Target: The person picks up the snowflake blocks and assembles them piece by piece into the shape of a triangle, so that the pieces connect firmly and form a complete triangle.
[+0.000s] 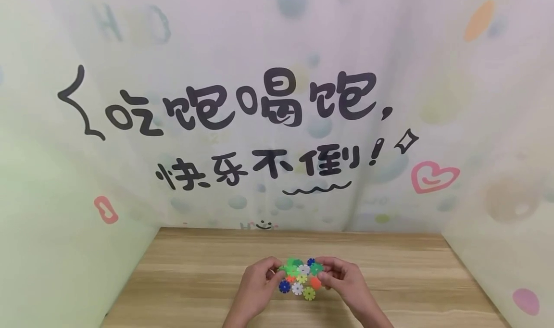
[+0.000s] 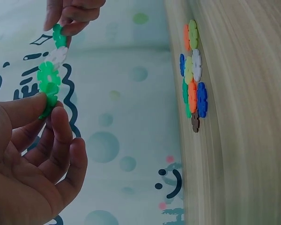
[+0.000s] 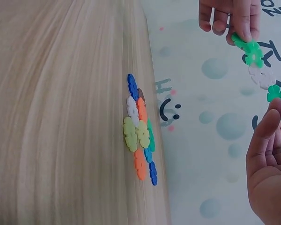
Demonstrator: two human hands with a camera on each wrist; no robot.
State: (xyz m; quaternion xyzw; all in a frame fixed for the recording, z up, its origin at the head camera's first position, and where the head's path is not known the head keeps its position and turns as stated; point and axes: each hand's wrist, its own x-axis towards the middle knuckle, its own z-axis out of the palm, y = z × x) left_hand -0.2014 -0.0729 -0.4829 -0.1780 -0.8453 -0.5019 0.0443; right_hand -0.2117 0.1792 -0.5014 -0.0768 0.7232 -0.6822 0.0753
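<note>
A short chain of plastic snowflake discs (image 1: 303, 269), green, white and green, is held in the air between both hands. My left hand (image 2: 50, 107) pinches the light green end disc (image 2: 49, 96) between thumb and forefinger. My right hand (image 3: 280, 101) pinches the dark green disc (image 3: 275, 93) at the other end. In the head view my left hand (image 1: 277, 274) and right hand (image 1: 321, 273) sit just above a small pile of loose discs (image 1: 298, 287) on the wooden table (image 1: 195, 265). The pile (image 2: 192, 79) holds blue, orange, white, yellow-green and brown pieces.
The table (image 3: 61, 117) is narrow and boxed in by printed fabric walls (image 1: 277, 116) behind and on both sides. Bare wood lies left and right of the pile (image 3: 139, 133).
</note>
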